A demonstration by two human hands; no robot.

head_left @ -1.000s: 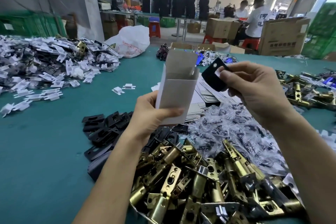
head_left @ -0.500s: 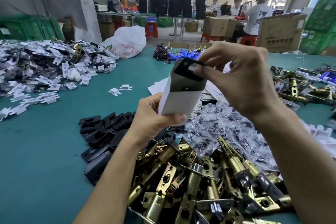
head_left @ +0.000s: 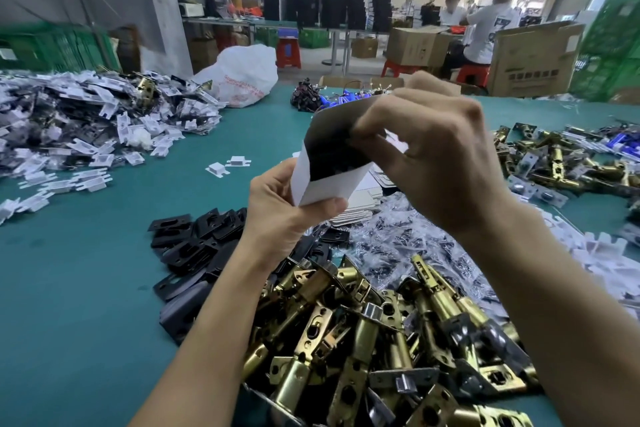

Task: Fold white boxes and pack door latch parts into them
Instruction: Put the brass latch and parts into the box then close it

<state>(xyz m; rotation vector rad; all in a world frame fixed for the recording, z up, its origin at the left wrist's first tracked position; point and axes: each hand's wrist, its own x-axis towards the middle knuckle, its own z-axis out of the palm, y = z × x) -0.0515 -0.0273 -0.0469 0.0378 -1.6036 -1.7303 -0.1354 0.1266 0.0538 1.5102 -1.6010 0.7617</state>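
Note:
My left hand grips the lower end of a small white box, held up tilted over the green table. At the box's open top my right hand has its fingers curled, pinching a black plate that sits in the mouth of the box. How far in the plate is I cannot tell, because the fingers and motion blur hide its edge. Below my arms lies a heap of brass door latches.
Loose black plates lie left of the latches, clear screw bags to the right, flat box blanks under the box. White plastic parts pile at far left, more latches at right. Seated people and cardboard cartons are behind.
My right hand brought the black plate from beside the box to its open top and pushed it into the mouth. My left hand has kept hold of the box, tilting it slightly.

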